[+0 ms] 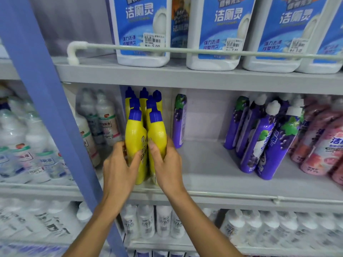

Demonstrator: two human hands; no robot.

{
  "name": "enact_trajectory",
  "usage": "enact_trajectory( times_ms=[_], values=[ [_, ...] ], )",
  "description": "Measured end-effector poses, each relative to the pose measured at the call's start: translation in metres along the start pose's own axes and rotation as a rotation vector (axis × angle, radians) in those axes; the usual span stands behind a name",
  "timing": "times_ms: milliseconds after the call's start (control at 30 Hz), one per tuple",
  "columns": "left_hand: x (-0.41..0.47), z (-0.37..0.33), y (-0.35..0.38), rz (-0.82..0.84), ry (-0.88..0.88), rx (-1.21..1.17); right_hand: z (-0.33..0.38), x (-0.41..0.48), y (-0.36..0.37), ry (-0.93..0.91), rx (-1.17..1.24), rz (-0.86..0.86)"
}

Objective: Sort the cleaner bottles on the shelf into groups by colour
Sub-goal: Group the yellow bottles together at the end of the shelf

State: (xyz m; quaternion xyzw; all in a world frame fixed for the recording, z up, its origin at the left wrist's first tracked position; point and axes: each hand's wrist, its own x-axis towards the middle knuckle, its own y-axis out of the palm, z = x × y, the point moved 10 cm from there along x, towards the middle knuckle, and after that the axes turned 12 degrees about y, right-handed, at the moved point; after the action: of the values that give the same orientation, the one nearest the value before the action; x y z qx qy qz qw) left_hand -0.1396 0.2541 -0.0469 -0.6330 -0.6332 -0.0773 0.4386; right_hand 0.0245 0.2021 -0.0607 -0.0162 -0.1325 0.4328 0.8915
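Observation:
Two yellow cleaner bottles with blue caps stand side by side at the front left of the middle shelf [213,164]. My left hand [118,164] grips the left yellow bottle [135,134]. My right hand [166,162] grips the right yellow bottle [157,133]. Several more yellow bottles [143,101] stand behind them. One purple bottle [179,121] stands alone just right of the yellow ones. A group of purple bottles [267,138] leans at the right, with pink bottles [319,145] beyond them.
White bottles [104,115] stand left of the yellow ones, past a blue upright post [55,108]. Big white jugs with blue labels [143,28] fill the top shelf behind a rail. Small white bottles [163,221] line the lower shelf. A bare gap lies between the yellow and purple groups.

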Motion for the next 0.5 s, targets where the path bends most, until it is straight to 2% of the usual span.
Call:
enact_trajectory(
  times_ms=[200,300,500],
  values=[
    [-0.001,0.015,0.016,0.076,-0.037,-0.107,-0.002,-0.001,0.011,-0.002,-0.048,-0.014],
    [-0.009,0.022,0.032,0.146,-0.133,-0.208,-0.003,0.002,0.009,0.011,-0.032,0.005],
    [-0.016,0.024,0.039,0.099,-0.183,-0.312,-0.013,0.000,0.012,0.113,0.030,0.122]
  ],
)
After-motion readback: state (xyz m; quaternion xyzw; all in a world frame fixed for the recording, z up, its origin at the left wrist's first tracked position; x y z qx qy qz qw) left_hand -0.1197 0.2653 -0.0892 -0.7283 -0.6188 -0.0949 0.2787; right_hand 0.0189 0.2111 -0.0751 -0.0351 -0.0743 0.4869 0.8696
